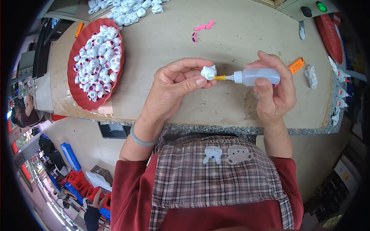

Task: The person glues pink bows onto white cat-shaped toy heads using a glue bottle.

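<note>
Between the thumb and fingers of my left hand (179, 79) is a small white animal-head figurine (208, 71) with pointed ears. My right hand (275, 90) grips a translucent squeeze glue bottle (256, 77), held sideways. Its yellow nozzle tip (219, 77) points left and meets the figurine's lower right side, close to my left fingertips. Whether glue is coming out is too small to see. Beyond my hands, several small pink pieces (203, 27) lie in a row, with a pair of tiny dark-lensed pink glasses (194, 37) beside them.
A red scalloped tray (120, 65) at the left holds many figurines with pink glasses. Plain white figurines (131, 13) are heaped behind it. To the right are an orange cutter (296, 65), crumpled tissue (311, 77) and more glue bottles (341, 92). Other people are in the left background.
</note>
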Available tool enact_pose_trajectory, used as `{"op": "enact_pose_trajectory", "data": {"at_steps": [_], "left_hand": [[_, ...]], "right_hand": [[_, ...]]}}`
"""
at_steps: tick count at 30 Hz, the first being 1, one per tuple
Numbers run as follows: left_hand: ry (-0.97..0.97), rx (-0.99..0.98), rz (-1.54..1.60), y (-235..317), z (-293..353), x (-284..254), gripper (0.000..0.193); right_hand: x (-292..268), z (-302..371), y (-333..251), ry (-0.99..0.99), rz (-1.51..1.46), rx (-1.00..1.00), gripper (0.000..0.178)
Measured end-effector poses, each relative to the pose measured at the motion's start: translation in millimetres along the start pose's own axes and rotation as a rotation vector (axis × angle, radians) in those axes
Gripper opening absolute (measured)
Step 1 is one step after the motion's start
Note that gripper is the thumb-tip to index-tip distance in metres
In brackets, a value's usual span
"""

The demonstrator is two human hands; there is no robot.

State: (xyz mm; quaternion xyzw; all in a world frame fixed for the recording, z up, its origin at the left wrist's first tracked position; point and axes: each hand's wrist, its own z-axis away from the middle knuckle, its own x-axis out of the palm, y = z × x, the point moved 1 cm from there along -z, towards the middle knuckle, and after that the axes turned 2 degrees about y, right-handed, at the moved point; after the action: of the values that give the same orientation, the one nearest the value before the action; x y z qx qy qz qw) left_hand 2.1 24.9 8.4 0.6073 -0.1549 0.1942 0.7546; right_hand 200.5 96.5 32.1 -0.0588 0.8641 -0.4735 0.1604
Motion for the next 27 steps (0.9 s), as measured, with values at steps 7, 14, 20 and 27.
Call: {"op": "enact_pose_trajectory", "data": {"at_steps": [7, 14, 20, 27], "left_hand": [[-0.022, -0.006, 0.018, 0.1, -0.7, 2.9, 0.031], [-0.018, -0.031, 0.078, 1.0, -0.7, 1.4, 0.029], [-0.004, -0.040, 0.098, 2.0, -1.4, -0.7, 0.028], [0.008, -0.029, 0.096, 1.0, -1.9, -2.2, 0.028]], "right_hand": [[1.2, 0.0, -0.2, 0.015, -0.009, -0.007, 0.037], [0.5, 1.2, -1.0, 0.042, 0.045, -0.005, 0.038], [0.3, 0.7, -0.1, 0.044, 0.070, -0.027, 0.038], [-1.3, 0.3, 1.6, -0.032, 0.113, -0.085, 0.036]]}}
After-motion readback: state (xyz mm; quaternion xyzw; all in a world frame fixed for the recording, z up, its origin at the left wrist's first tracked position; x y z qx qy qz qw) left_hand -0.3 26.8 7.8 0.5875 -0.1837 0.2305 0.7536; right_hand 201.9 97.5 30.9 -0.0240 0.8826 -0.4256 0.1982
